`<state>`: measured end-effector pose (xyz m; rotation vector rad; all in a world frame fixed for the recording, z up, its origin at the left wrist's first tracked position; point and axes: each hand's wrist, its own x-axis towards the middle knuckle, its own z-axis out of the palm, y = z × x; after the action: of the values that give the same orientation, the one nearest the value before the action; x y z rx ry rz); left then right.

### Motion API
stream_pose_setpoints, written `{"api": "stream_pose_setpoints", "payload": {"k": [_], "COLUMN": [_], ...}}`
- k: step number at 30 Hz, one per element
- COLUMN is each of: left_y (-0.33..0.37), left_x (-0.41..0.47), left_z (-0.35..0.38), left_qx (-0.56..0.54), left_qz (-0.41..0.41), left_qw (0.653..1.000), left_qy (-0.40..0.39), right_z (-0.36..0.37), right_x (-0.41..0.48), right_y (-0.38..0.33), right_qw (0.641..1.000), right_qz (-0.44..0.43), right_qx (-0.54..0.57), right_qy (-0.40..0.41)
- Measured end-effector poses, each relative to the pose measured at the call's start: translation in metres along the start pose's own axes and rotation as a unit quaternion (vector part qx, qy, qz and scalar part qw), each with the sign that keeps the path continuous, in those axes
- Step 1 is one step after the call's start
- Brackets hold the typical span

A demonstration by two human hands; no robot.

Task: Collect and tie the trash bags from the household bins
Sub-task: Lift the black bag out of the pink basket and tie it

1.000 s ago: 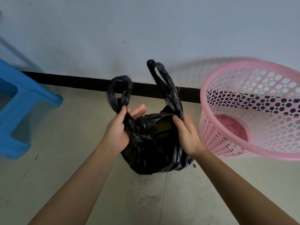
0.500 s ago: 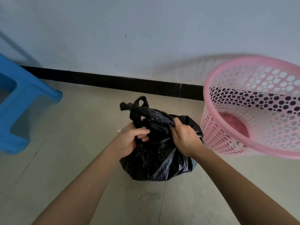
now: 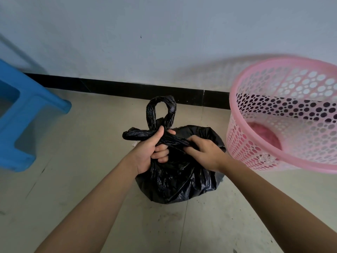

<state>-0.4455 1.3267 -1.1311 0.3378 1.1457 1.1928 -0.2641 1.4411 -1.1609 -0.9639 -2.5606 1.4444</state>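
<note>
1. A black trash bag [image 3: 179,181] sits on the pale tiled floor [image 3: 76,189] in the middle of the view, its body bulging and creased, its base resting on a grout line.
2. The left hand [image 3: 151,154] is closed in a fist around the gathered neck of the bag, thumb on top, fingers curled underneath; one twisted handle strand [image 3: 138,134] sticks out sideways past the thumb toward the left.
3. Above that fist the other handle [image 3: 161,111] stands upright as an open loop (its top reaches the line of the black skirting board [image 3: 113,88]).
4. The right hand [image 3: 206,152] is clenched on the plastic just to the right of the left hand, fingertips dug into the twisted strand that runs between the two hands; the hands are very near each other, and whether they touch cannot be told.
5. Both forearms enter bare from the bottom edge and converge on the bag.
6. A pink perforated waste basket [image 3: 284,123] stands to the right of the bag, near it but apart, appearing tilted toward the camera, with only its pink base showing inside.
7. A blue plastic stool [image 3: 23,114] stands at the left edge, well apart from the bag.
8. A plain pale wall [image 3: 164,37] fills the upper half of the view.
</note>
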Motion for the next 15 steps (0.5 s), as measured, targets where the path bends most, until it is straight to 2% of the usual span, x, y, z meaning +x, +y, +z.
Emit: {"api": "stream_pose_setpoints", "payload": {"k": [2,4,6,10,12,15], "left_y": [0.003,0.005,0.007,0.005,0.004,0.006], "left_x": [-0.001,-0.001,-0.002,0.0,0.0,-0.002], "left_z": [-0.002,-0.003,-0.002,-0.002,-0.001,-0.001], "left_qx": [0.012,0.023,0.042,0.112,0.129,0.072], "left_qz": [-0.007,-0.019,-0.028,-0.023,-0.029,-0.037], "left_qw": [1.0,0.999,0.998,0.993,0.99,0.996], "left_qy": [-0.01,-0.016,-0.022,-0.042,-0.046,-0.043], "right_z": [-0.007,-0.015,-0.023,-0.03,-0.034,-0.04], "right_x": [0.001,0.005,0.009,0.024,0.03,0.036], "right_y": [-0.004,-0.01,-0.021,-0.05,-0.065,-0.076], "right_qw": [0.975,0.946,0.936,0.946,0.925,0.88], "right_qz": [0.078,0.087,0.058,0.001,0.013,0.045], "right_qx": [0.206,0.313,0.344,0.32,0.373,0.449], "right_qy": [-0.024,0.012,0.036,0.045,0.075,0.147]}}
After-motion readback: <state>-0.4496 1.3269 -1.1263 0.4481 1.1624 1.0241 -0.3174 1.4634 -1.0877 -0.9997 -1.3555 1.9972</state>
